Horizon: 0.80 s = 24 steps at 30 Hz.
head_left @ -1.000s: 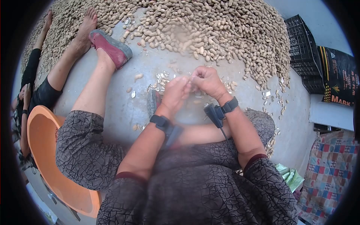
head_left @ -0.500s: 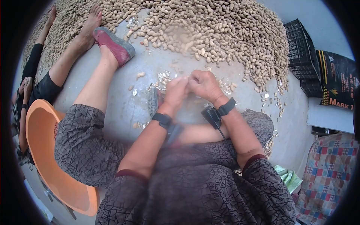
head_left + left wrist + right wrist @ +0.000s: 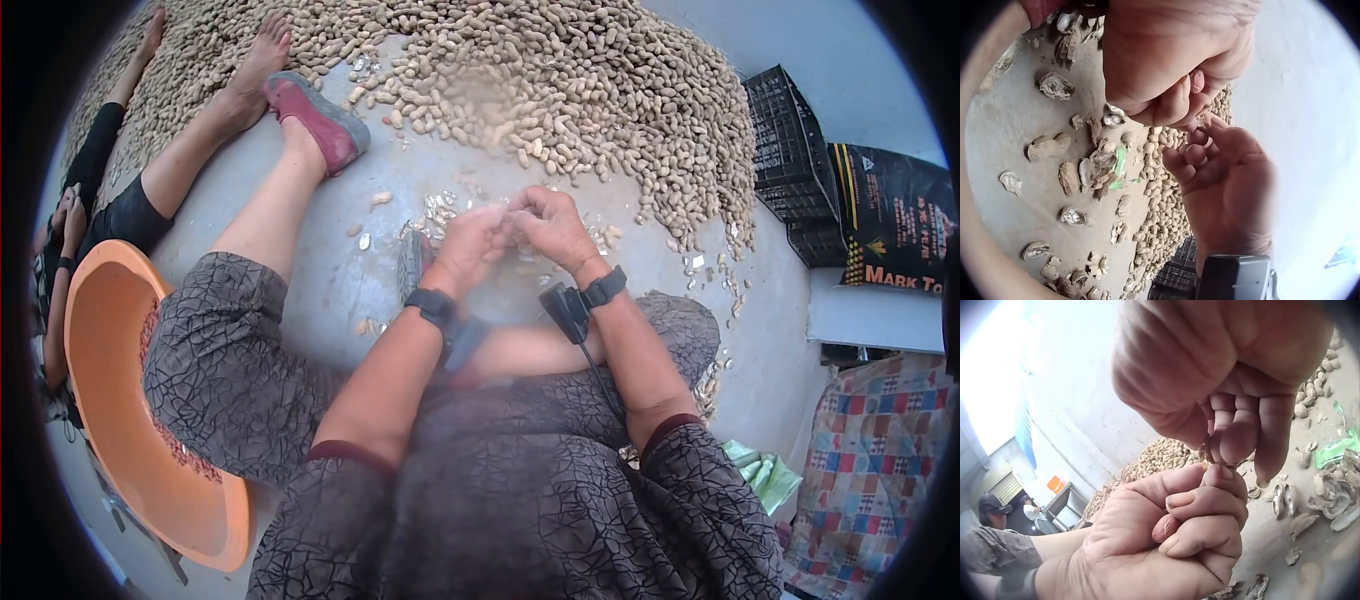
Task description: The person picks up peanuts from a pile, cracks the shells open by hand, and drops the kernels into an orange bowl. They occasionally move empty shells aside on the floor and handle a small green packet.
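Note:
Both bare hands meet at the fingertips above the floor in the head view, the left hand (image 3: pixel 468 248) beside the right hand (image 3: pixel 556 230). In the right wrist view, a pink peanut kernel (image 3: pixel 1165 529) is held in the left hand's curled fingers; the same kernel (image 3: pixel 1197 81) shows in the left wrist view. The right hand (image 3: pixel 1229 187) has bent fingers, its thumb and fingertips pinching a small brownish peanut piece (image 3: pixel 1202 120) against the left fingertips. That piece is mostly hidden.
Unshelled peanuts (image 3: pixel 600 90) lie heaped beyond the hands, with broken shells (image 3: pixel 1049 147) on the floor. An orange tub (image 3: pixel 100 330) holding reddish kernels stands left, near another person's legs (image 3: pixel 190 150). A black crate (image 3: pixel 790 150) and printed sack (image 3: pixel 895 215) are at right.
The head view has shifted slightly, showing more kernels in the orange tub. The hands remain together, and the right hand's fingers have changed their bend a little.

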Each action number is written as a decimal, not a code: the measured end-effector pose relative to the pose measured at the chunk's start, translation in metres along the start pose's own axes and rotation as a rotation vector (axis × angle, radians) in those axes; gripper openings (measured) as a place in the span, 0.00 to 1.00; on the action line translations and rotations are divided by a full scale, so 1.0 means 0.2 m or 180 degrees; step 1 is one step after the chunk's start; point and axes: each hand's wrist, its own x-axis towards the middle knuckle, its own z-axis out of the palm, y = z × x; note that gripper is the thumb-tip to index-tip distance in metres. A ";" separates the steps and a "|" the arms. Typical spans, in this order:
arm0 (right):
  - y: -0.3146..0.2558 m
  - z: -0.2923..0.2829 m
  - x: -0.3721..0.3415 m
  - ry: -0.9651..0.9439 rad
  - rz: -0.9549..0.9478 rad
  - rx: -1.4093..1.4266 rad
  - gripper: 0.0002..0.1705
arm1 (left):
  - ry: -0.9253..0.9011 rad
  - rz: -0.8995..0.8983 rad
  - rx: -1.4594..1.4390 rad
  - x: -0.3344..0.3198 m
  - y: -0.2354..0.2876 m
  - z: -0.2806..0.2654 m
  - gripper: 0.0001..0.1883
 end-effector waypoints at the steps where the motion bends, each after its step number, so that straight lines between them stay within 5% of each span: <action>1: 0.02 0.00 0.00 -0.0001 -0.0163 -0.0155 0.07 | -0.0007 0.0012 -0.0007 -0.01 0.00 0.00 0.06; 6: 0.05 -0.01 0.00 0.0030 -0.0276 -0.0509 0.07 | -0.0448 0.0003 0.0071 -0.02 0.00 -0.02 0.06; 20: -0.03 0.01 -0.06 0.0127 -0.0544 -0.0743 0.07 | -0.0571 0.0147 0.0019 -0.11 0.03 0.01 0.07; 24: -0.11 0.04 -0.10 0.0205 -0.0738 -0.1578 0.10 | -0.0860 -0.0072 -0.0050 -0.05 0.04 -0.05 0.07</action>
